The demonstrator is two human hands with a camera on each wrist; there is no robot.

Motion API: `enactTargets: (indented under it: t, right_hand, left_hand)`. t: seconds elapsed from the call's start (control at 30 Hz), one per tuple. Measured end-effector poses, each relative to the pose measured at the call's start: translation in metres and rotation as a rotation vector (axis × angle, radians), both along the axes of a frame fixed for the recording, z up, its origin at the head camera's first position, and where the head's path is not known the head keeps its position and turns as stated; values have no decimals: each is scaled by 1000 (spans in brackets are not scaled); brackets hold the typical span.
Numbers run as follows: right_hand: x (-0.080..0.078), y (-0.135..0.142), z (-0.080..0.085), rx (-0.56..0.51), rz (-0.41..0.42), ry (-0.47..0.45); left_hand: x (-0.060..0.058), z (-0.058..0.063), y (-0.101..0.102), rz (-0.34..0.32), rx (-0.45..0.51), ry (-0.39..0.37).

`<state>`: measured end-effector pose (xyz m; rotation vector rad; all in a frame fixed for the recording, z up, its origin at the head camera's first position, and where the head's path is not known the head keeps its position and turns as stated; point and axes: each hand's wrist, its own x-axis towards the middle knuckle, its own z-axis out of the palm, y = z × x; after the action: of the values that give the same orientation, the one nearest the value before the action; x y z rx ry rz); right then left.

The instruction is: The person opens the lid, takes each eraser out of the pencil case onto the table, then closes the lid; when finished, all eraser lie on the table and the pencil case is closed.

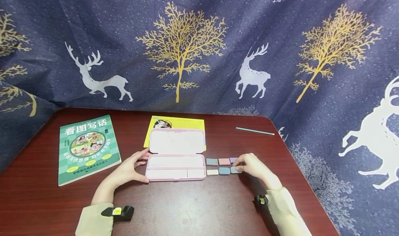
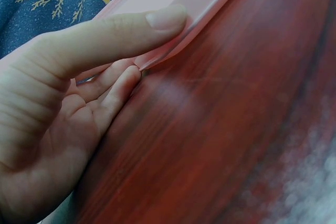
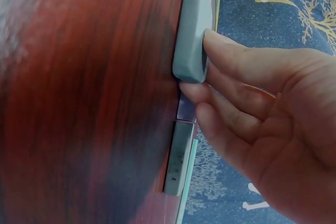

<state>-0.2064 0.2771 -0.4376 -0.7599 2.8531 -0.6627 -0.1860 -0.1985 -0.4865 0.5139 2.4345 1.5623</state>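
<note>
An open pink pencil case [image 1: 176,167] lies on the table, lid tipped back, tray compartments showing white. My left hand [image 1: 131,168] holds its left end, thumb over the front corner and fingers along the side; the left wrist view shows the thumb [image 2: 168,18] at the rim. To the right of the case are two rows of small block erasers: grey-green [image 1: 212,162], pink [image 1: 223,162] and purple [image 1: 233,160] behind, cream [image 1: 212,172] and blue [image 1: 224,171] in front. My right hand [image 1: 254,166] pinches the grey-blue eraser [image 3: 191,35] at the front row's right end.
A green book [image 1: 88,149] lies at the left. Under the case lid sits a yellow booklet [image 1: 177,121]. Near the table's back right edge is a thin teal pencil [image 1: 255,131]. Another grey eraser [image 3: 179,156] shows past the purple one. A deer-print cloth [image 1: 199,49] hangs behind.
</note>
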Motion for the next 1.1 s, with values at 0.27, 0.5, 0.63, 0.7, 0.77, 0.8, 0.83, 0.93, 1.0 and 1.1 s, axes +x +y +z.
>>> enactTargets:
  t: [0.27, 0.5, 0.63, 0.7, 0.77, 0.8, 0.83, 0.93, 1.0, 1.1]
  right_hand:
    - [-1, -2, -2, -4, -18, 19]
    - [-1, -3, -2, -15, -27, 12]
    - [-1, -4, -1, -16, -33, 20]
    - [-2, -5, 0, -20, -30, 37]
    - [-3, -6, 1, -31, -31, 60]
    - [-3, -7, 2, -37, -29, 77]
    - [-3, -9, 3, -49, -29, 90]
    - [-4, -14, 5, -86, -40, 133]
    - [-6, -18, 5, -119, -50, 162]
    - [-9, -24, 6, -162, -55, 199]
  left_hand:
    - [0, -1, 1, 8, -4, -25]
    - [1, 0, 1, 7, -13, -7]
    - [1, 2, 1, -4, -9, 8]
    - [1, 3, 1, -3, -6, 3]
    - [1, 3, 1, -3, -6, -4]
    - [1, 3, 1, -3, -8, -6]
    - [1, 4, 1, -3, -9, -6]
    - [1, 2, 1, -2, -14, -2]
    - [1, 1, 1, 2, -17, 0]
    - [1, 0, 1, 8, -24, -2]
